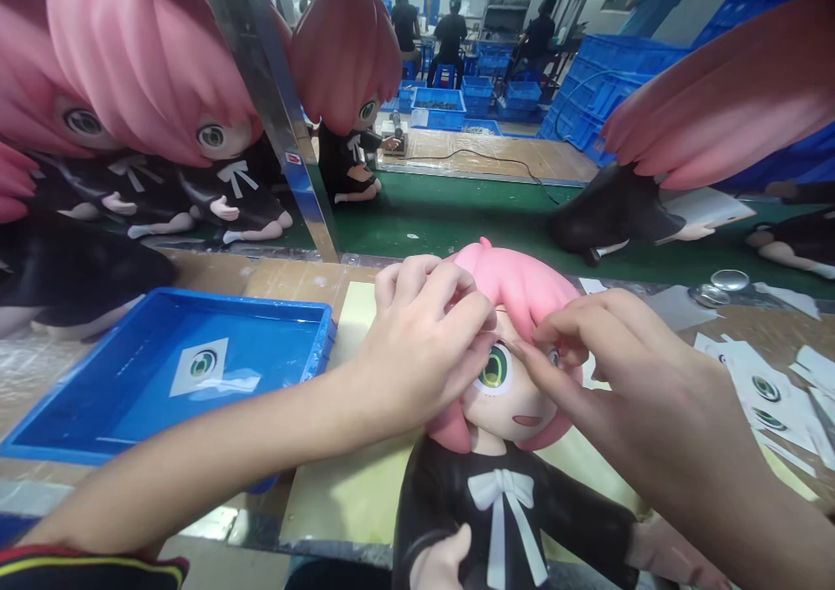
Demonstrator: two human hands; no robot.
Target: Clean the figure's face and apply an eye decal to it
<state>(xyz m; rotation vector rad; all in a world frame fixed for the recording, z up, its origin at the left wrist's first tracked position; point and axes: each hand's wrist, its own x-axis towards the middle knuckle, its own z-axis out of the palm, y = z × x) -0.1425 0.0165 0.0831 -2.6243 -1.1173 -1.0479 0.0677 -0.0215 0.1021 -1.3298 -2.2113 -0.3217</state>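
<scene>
We press our left hand [424, 346] and right hand [587, 355] on the doll [502, 398] face (fingers pinched at its eye sticker), doll leaning on the surface [352, 486]. It looks hard and smooth; hold the head.

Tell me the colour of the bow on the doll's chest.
White, on the bow against the black dress; the head view shows it.

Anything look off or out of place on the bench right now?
Mostly fine. One doll lies tipped over on the green mat behind, while the others sit upright. Paper sheets lie scattered at right. Both hands press the doll's face.
</scene>
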